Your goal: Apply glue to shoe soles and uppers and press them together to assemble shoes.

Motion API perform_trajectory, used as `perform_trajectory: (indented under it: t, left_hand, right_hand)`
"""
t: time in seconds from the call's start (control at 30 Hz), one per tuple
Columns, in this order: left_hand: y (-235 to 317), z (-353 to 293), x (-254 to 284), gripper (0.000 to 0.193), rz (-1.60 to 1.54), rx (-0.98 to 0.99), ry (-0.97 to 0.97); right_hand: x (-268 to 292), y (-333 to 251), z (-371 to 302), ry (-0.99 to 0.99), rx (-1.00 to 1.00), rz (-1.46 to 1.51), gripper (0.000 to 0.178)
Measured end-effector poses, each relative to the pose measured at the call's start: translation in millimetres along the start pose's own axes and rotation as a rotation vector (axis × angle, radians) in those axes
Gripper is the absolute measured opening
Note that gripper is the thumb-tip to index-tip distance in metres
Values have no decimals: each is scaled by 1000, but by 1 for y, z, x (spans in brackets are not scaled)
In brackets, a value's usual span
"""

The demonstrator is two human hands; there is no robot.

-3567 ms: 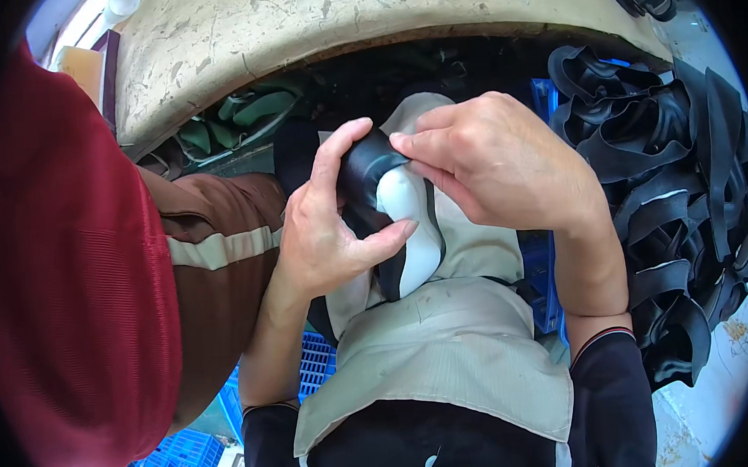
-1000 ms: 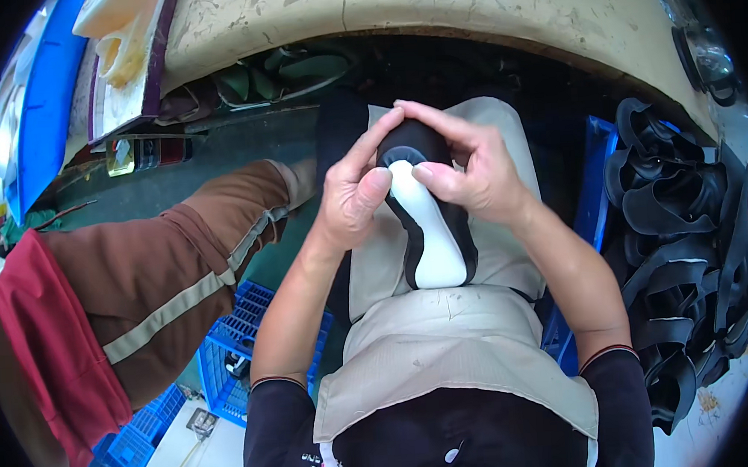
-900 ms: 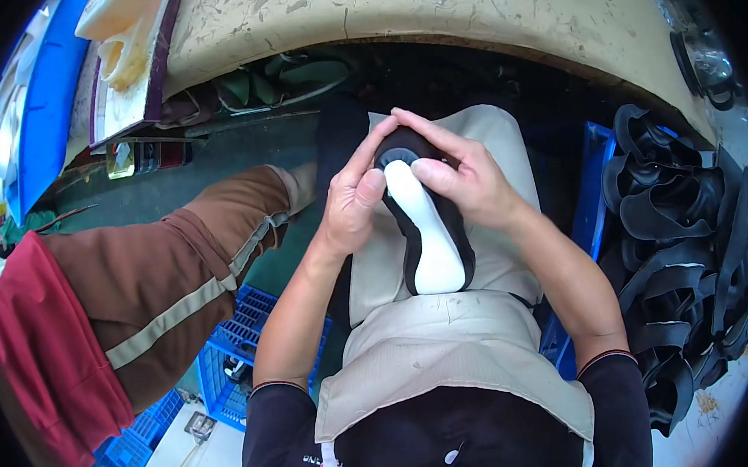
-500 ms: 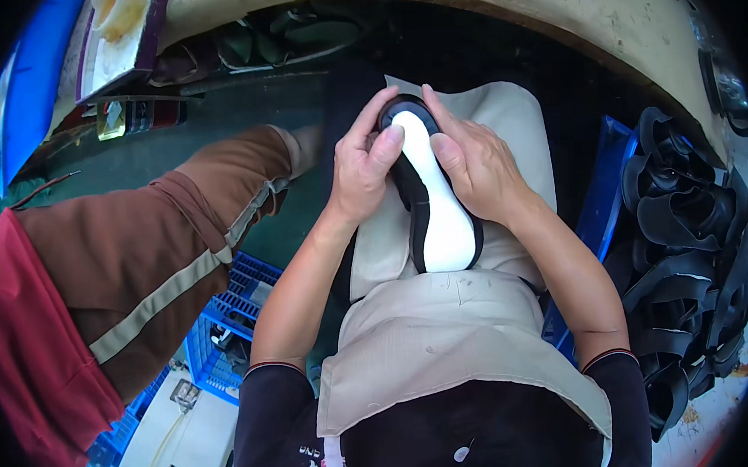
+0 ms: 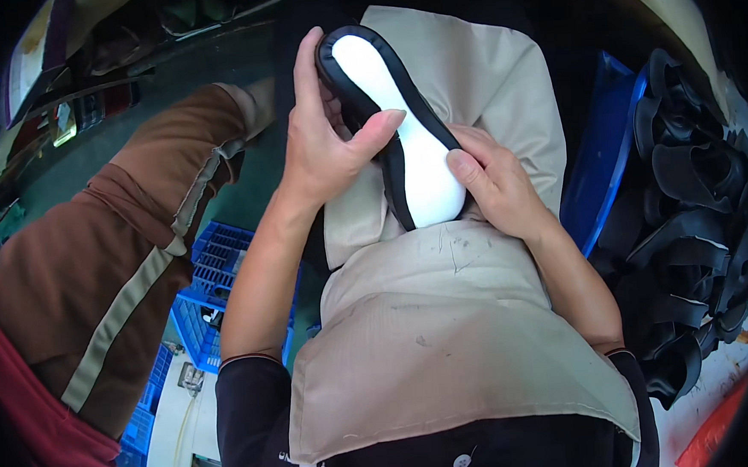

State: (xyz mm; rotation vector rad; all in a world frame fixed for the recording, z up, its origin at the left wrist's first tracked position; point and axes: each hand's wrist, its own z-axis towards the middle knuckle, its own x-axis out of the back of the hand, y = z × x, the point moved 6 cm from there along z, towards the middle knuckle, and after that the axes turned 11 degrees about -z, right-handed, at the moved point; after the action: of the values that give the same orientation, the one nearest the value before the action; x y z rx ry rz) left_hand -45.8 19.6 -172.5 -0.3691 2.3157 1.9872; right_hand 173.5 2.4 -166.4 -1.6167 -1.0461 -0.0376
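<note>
A black shoe upper (image 5: 395, 181) lies bottom up over my lap, its white sole-shaped insole board (image 5: 425, 158) facing me. The black edge folds around the board, gathered in small pleats at the far, narrow end. My left hand (image 5: 322, 147) grips the left side, with the thumb reaching over the white board and the fingers along the outer side. Lower down on the right, my right hand (image 5: 499, 174) pinches the edge of the wide end, its thumb on the board and its fingers mostly hidden underneath. The wide end rests against my beige apron (image 5: 465, 322).
On the right, a blue bin (image 5: 604, 151) stands beside a heap of black shoe uppers (image 5: 689, 206). Another person's leg in brown trousers (image 5: 109, 241) is close on the left. Blue plastic crates (image 5: 213, 269) sit below it.
The shoe upper has come nearer and its far end tilts to the left. My right hand has slid from the narrow end down to the wide end. My left thumb has moved lower.
</note>
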Motion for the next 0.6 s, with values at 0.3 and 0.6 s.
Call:
perform_trajectory:
  t: [0.3, 0.6]
  left_hand:
    - [78, -41, 38, 105, -336, -47, 76]
    - [85, -65, 22, 88, -19, 9, 270]
  right_hand:
    - [42, -114, 4, 122, 358, -252, 47]
    - [37, -126, 37, 169, 468, -6, 46]
